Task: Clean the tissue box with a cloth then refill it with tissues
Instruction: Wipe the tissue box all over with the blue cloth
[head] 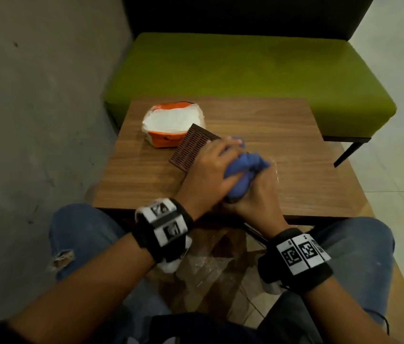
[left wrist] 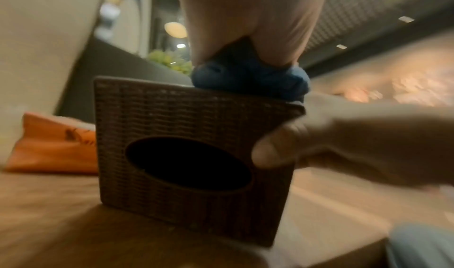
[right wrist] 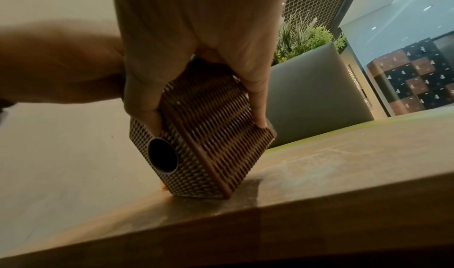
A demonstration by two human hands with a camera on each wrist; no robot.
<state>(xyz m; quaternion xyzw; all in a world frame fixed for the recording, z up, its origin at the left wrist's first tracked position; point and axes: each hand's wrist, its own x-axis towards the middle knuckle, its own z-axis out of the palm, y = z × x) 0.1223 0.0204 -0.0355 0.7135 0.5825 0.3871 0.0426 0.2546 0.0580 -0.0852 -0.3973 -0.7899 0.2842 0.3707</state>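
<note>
Both wrists meet over the table (head: pixel 295 170), where the right hand (head: pixel 258 192) grips the brown woven tissue box (head: pixel 191 150), tipped on its side. Left hand (head: pixel 211 170) clutches a blue cloth (head: pixel 245 167), pressing it onto the box's upper face; an orange tissue pack (head: pixel 171 125) lies just beyond

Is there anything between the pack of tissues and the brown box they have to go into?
Nothing visible. The tissue pack lies on the table right behind the box. The left hand rubs the cloth on the box while the right hand grips it.
</note>
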